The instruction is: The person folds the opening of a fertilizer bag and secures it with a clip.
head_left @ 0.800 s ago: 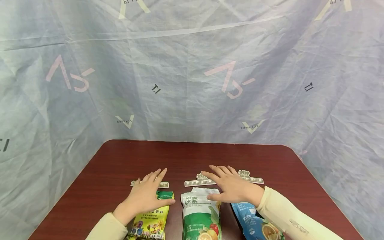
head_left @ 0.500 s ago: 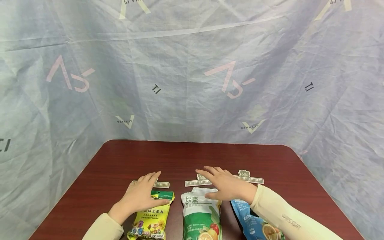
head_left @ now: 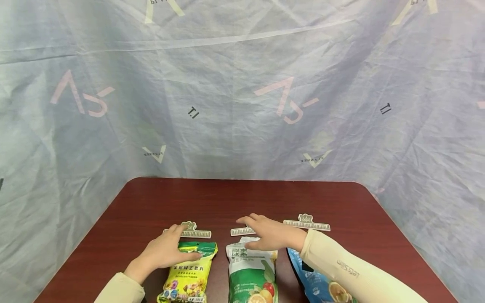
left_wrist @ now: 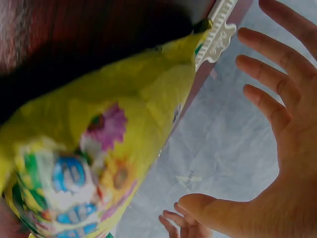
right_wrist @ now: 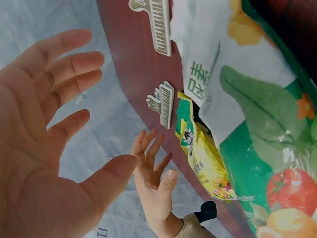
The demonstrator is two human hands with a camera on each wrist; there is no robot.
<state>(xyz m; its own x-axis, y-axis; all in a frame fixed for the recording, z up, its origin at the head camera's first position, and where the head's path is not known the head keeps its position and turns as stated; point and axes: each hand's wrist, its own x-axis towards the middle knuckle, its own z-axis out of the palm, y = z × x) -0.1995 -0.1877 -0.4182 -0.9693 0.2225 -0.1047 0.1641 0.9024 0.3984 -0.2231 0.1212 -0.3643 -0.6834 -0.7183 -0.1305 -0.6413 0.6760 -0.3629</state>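
Both hands are bare and relaxed, fingers parted, thumb apart from the fingers; neither has hold of anything. Left hand [head_left: 161, 251]: overlaps the upper left side of the yellow gardening-fertilizer pouch [head_left: 191, 277] in the head view; the left wrist view shows it apart from the pouch. Right hand [head_left: 270, 232]: extends across the top right of the white-and-green urea bag [head_left: 248, 275], fingertips pointing left and away from the body.

Governing relation: the urea bag lies between the hands, nearer the right hand, below and toward the body from it. Its long axis runs almost straight away from the person. The yellow pouch is nearest the left hand; its top end leans right.

The left binder clip [head_left: 197, 234] and centre binder clip [head_left: 238, 231] lie crosswise, just beyond the respective bag tops. Fingertip height above the clips cannot be determined.
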